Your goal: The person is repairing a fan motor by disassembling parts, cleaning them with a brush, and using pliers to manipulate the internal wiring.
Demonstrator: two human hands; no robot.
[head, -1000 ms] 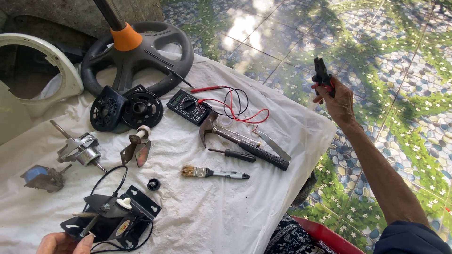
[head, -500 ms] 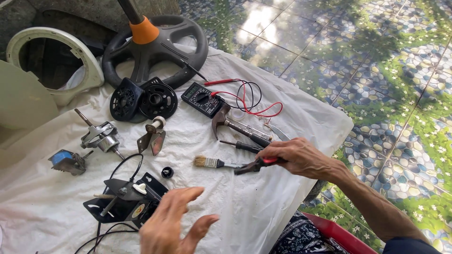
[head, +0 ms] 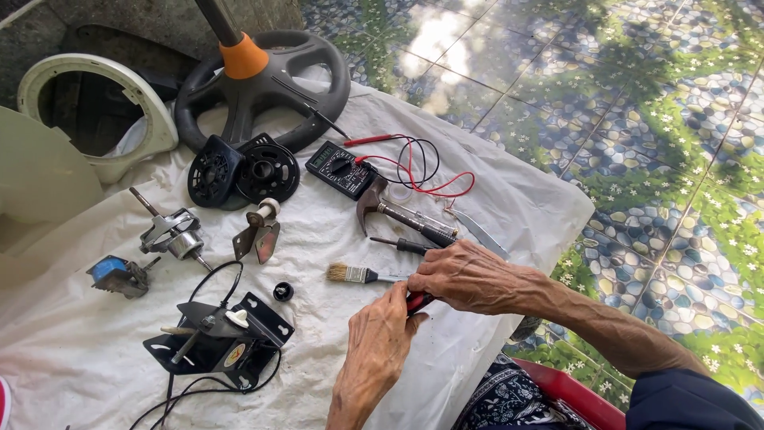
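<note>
A small red-handled tool [head: 419,301], mostly hidden, sits between the two hands near the front edge of the white cloth [head: 509,191]; only a sliver of red grip shows, so its kind cannot be told. The right hand [head: 465,276] lies palm-down over it, fingers curled around the handle, forearm running in from the lower right. The left hand [head: 380,338] comes up from the bottom edge, back to the camera, fingertips closed on the same red grip from below.

Just left of the hands lies one small paintbrush with pale bristles and a metal ferrule [head: 356,274], its handle end touching the fingers. Just above them are one dark-handled screwdriver [head: 402,244] and one claw hammer with a dark grip [head: 398,212]. Farther up sits one black multimeter [head: 341,169] with one red and one black lead looping to its right.

The cloth's right edge falls off near the right wrist onto patterned floor tiles [head: 652,119]; bare cloth lies open between the hands and one black bracketed switch assembly with trailing wires [head: 219,338] at lower left. One small black knob [head: 282,291] lies between them. Two black vented round covers [head: 243,169] rest below one black ring-shaped fan base with an orange collar [head: 263,80].
</note>
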